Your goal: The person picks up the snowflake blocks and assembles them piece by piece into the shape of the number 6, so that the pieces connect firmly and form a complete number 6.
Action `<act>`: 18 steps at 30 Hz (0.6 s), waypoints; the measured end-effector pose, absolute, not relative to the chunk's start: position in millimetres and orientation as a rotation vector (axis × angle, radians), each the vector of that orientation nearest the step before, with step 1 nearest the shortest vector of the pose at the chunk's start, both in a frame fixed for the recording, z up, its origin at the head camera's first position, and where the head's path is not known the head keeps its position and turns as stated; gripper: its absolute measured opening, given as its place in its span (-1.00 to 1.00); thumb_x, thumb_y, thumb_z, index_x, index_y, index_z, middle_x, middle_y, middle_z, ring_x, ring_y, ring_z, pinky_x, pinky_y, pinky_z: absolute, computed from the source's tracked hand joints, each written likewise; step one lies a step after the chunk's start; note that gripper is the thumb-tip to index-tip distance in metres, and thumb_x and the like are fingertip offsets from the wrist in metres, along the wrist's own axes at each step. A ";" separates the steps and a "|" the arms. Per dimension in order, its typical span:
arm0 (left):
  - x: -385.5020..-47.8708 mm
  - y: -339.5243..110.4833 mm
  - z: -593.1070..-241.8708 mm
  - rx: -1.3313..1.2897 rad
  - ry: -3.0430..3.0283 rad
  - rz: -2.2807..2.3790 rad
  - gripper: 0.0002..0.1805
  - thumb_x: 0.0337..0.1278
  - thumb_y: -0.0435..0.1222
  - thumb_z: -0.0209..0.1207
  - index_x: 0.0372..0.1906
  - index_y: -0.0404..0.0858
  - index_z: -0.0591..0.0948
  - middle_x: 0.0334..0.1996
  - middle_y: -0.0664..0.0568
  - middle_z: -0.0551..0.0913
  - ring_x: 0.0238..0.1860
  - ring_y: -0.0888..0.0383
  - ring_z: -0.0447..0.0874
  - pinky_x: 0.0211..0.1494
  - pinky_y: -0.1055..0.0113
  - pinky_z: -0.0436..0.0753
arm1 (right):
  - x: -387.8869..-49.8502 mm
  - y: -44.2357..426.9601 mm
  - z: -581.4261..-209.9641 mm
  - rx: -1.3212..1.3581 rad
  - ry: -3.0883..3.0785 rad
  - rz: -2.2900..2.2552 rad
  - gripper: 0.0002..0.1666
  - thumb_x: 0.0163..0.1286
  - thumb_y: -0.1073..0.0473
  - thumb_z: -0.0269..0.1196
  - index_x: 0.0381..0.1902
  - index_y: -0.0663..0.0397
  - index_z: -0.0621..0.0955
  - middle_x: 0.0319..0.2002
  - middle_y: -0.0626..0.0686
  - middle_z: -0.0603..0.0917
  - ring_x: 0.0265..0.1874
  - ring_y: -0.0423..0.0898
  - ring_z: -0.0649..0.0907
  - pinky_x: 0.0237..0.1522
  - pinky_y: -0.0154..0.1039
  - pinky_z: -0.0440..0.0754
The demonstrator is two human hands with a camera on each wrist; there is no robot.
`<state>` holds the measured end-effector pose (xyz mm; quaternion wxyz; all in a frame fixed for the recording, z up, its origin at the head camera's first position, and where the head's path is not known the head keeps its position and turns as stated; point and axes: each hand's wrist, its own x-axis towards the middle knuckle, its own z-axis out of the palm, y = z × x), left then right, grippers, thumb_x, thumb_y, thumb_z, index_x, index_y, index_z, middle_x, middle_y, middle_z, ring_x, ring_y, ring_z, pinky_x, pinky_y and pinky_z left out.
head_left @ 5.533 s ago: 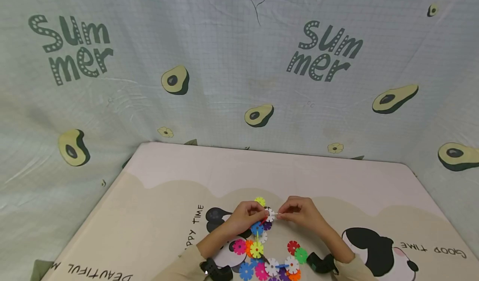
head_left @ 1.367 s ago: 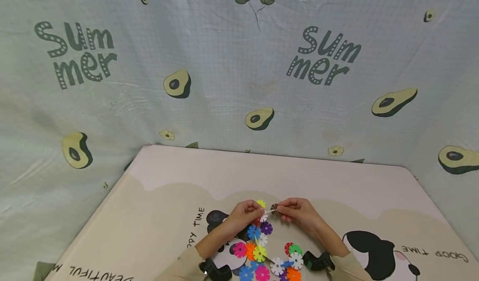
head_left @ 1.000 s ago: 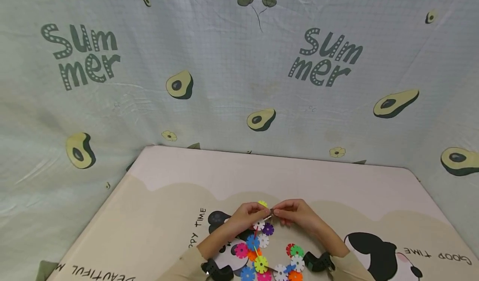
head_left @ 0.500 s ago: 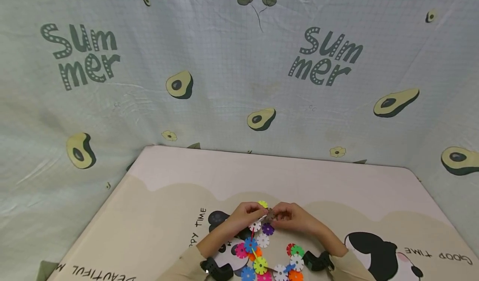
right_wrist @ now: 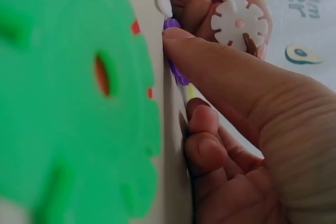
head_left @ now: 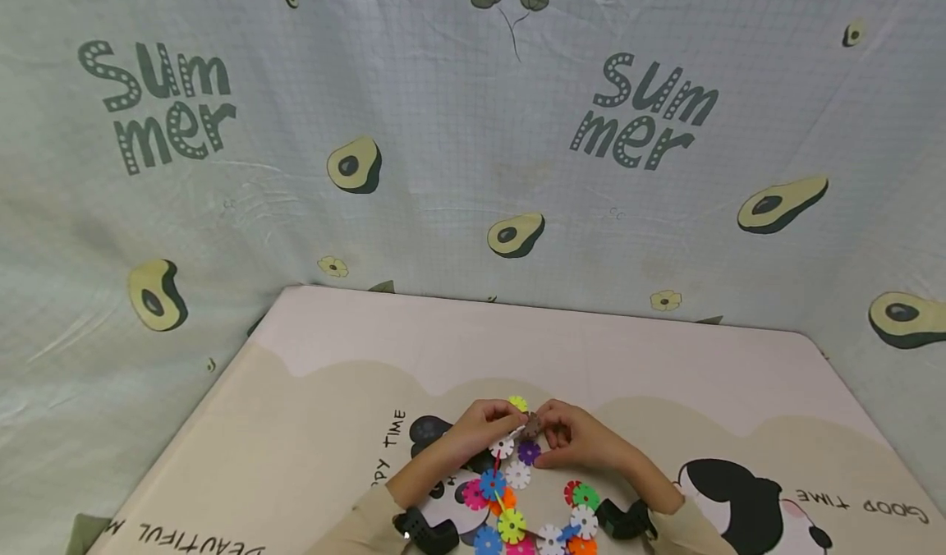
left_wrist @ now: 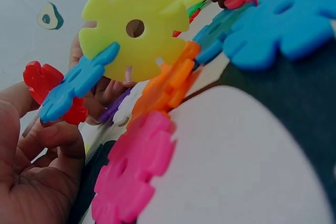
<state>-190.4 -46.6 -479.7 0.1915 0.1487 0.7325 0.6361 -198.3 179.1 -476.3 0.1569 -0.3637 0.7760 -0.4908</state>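
The right hand (head_left: pixel 584 438) has just eased its grip; the left hand (head_left: pixel 482 428) pinches a white disc (right_wrist: pixel 229 25), brown disc (head_left: pixel 531 426) seemingly joined at two o'clock.

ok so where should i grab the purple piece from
Probably by its notched rim, coming from the right: the purple piece looks roughly flat, its right edge exposed beside the right hand, while white pieces sit close on its left.
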 end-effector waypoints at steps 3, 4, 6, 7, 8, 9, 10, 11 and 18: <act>-190.9 -46.1 -480.4 0.414 2.049 1.786 -0.70 0.33 -0.21 0.12 -0.15 -0.40 0.67 -0.28 0.09 0.63 -0.26 0.23 0.45 -0.14 0.39 0.46 | -198.0 181.9 -478.4 -1.000 2.183 -1.467 -0.73 0.17 0.30 0.42 -0.23 0.26 0.57 -0.42 0.15 0.51 -0.54 -0.25 0.43 -0.49 -0.45 0.42; -191.0 -45.8 -480.7 0.412 2.051 1.783 -0.70 0.33 -0.21 0.13 -0.15 -0.40 0.67 -0.29 0.10 0.62 -0.26 0.23 0.44 -0.15 0.39 0.45 | -198.2 183.1 -479.3 -0.987 2.172 -1.488 -0.74 0.18 0.31 0.41 -0.22 0.27 0.57 -0.46 0.13 0.51 -0.53 -0.28 0.44 -0.48 -0.44 0.44; -190.9 -45.5 -480.7 0.408 2.053 1.780 -0.70 0.33 -0.21 0.13 -0.15 -0.40 0.67 -0.29 0.10 0.62 -0.27 0.23 0.44 -0.16 0.39 0.45 | -199.0 185.5 -480.8 -0.943 2.151 -1.527 -0.77 0.20 0.31 0.39 -0.24 0.28 0.58 -0.48 0.07 0.55 -0.50 -0.33 0.47 -0.46 -0.44 0.48; -190.9 -45.3 -481.0 0.407 2.055 1.778 -0.70 0.33 -0.21 0.12 -0.15 -0.40 0.67 -0.28 0.09 0.63 -0.27 0.23 0.44 -0.15 0.39 0.45 | -199.2 186.3 -480.6 -0.926 2.147 -1.540 -0.79 0.21 0.32 0.38 -0.25 0.28 0.58 -0.46 0.04 0.56 -0.50 -0.33 0.48 -0.45 -0.44 0.50; -190.7 -45.3 -481.1 0.407 2.059 1.778 -0.70 0.33 -0.21 0.12 -0.15 -0.40 0.67 -0.27 0.08 0.63 -0.26 0.23 0.44 -0.15 0.39 0.46 | -199.8 187.3 -480.6 -0.916 2.146 -1.552 -0.81 0.22 0.32 0.38 -0.26 0.28 0.58 -0.45 0.02 0.58 -0.50 -0.32 0.50 -0.45 -0.43 0.51; -190.4 -45.1 -481.3 0.409 2.065 1.780 -0.70 0.33 -0.21 0.12 -0.16 -0.40 0.66 -0.26 0.07 0.64 -0.26 0.23 0.45 -0.14 0.39 0.47 | -200.2 188.0 -480.5 -0.911 2.145 -1.563 -0.81 0.23 0.32 0.37 -0.26 0.28 0.59 -0.43 0.02 0.60 -0.49 -0.31 0.51 -0.44 -0.42 0.53; -190.5 -45.0 -481.7 0.409 2.070 1.781 -0.70 0.34 -0.22 0.12 -0.16 -0.40 0.66 -0.25 0.06 0.64 -0.26 0.23 0.45 -0.14 0.39 0.47 | -200.5 188.7 -480.2 -0.908 2.151 -1.570 -0.81 0.24 0.31 0.37 -0.25 0.29 0.59 -0.42 0.03 0.61 -0.49 -0.31 0.53 -0.43 -0.42 0.55; -190.2 -45.0 -481.9 0.410 2.074 1.786 -0.71 0.34 -0.22 0.11 -0.16 -0.41 0.66 -0.25 0.05 0.64 -0.26 0.22 0.46 -0.13 0.39 0.47 | -200.9 189.8 -479.9 -0.900 2.159 -1.580 -0.81 0.24 0.31 0.37 -0.25 0.29 0.59 -0.40 0.04 0.63 -0.48 -0.30 0.54 -0.42 -0.41 0.56; -189.9 -45.3 -482.4 0.421 2.088 1.801 -0.72 0.34 -0.24 0.10 -0.17 -0.42 0.65 -0.23 0.02 0.64 -0.23 0.21 0.46 -0.10 0.38 0.48 | -204.5 196.9 -478.2 -0.848 2.206 -1.677 -0.85 0.25 0.36 0.33 -0.25 0.34 0.59 -0.38 -0.02 0.65 -0.51 -0.30 0.56 -0.54 -0.40 0.53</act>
